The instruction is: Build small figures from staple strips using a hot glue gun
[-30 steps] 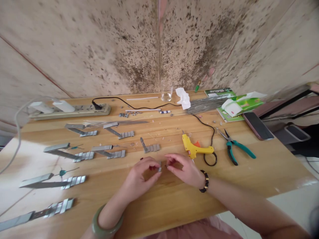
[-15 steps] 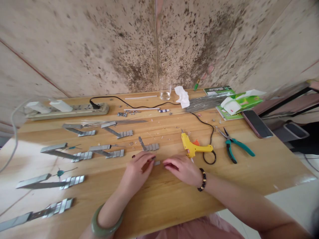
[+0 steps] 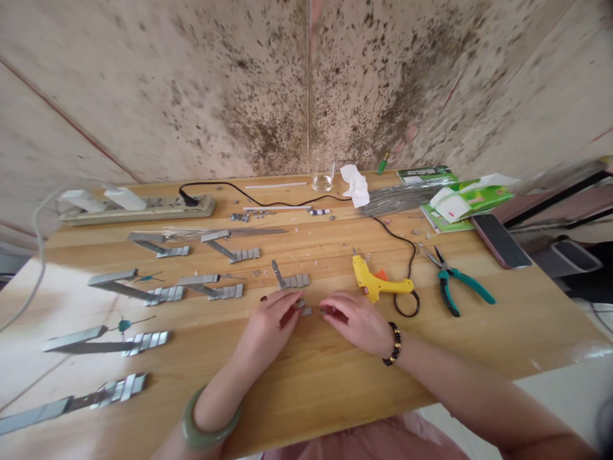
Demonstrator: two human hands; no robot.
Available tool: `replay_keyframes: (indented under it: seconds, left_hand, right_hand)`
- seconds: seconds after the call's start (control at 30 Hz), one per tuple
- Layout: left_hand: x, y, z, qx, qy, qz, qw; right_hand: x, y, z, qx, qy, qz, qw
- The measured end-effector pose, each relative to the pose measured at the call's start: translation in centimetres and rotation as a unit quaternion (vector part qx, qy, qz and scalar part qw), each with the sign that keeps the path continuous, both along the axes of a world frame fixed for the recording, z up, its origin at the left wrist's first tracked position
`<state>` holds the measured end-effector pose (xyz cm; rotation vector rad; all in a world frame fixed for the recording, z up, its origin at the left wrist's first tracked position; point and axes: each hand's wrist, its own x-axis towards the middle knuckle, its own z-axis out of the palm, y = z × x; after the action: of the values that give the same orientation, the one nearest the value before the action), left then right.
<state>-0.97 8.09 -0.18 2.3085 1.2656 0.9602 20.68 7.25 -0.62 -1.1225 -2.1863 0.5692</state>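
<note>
My left hand (image 3: 274, 322) rests near the middle of the wooden table, thumb and fingers bent together around a small grey piece (image 3: 301, 303) that is mostly hidden. Just beyond those fingertips a small flat grey strip (image 3: 307, 312) lies on the wood. Facing it from the right, my right hand (image 3: 357, 319) has its fingertips pinched; a tiny dark bit seems to be between them, too small to name. Behind my left hand sits a grey segmented piece (image 3: 294, 281) with an upright dark tab. A yellow hot glue gun (image 3: 380, 281) lies beyond my right hand.
Several grey folded strip pieces (image 3: 115, 347) stand at left. Pliers (image 3: 450, 275), a phone (image 3: 500, 239) and a tissue pack (image 3: 472, 198) lie at right. Along the back are a power strip (image 3: 165, 207), a glass (image 3: 322, 176) and a bundle of wires (image 3: 407, 197).
The whole view has shifted slightly, so things appear a little further right. Both hands stay nearly in place, and the left fingers have shifted a little, uncovering more of the grey strip.
</note>
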Motion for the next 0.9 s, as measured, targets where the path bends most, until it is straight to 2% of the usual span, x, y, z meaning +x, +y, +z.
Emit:
replay_keyframes:
  seconds: [0.13,0.27,0.57,0.73,0.9]
  left_hand:
    - [0.2,0.0,0.5,-0.052,-0.042,-0.002,0.998]
    - [0.5,-0.3,0.8,-0.084,-0.065,-0.01,0.994]
    - [1.0,-0.9,1.0,-0.063,-0.071,-0.046,0.994]
    - [1.1,-1.0,1.6,-0.113,-0.096,-0.06,0.987]
    - [1.1,-1.1,1.7,-0.147,-0.103,-0.091,0.98]
  right_hand:
    - [0.0,0.0,0.2,0.004,-0.016,0.005,1.0]
    - [-0.1,0.0,0.7,0.009,0.01,0.004,1.0]
    - [-0.6,-0.4,1.3,-0.025,0.064,0.026,0.997]
    - [-0.5,-0.3,1.4,-0.018,0.077,0.037,0.996]
    - [-0.4,-0.2,1.4,-0.043,0.092,0.068,0.992]
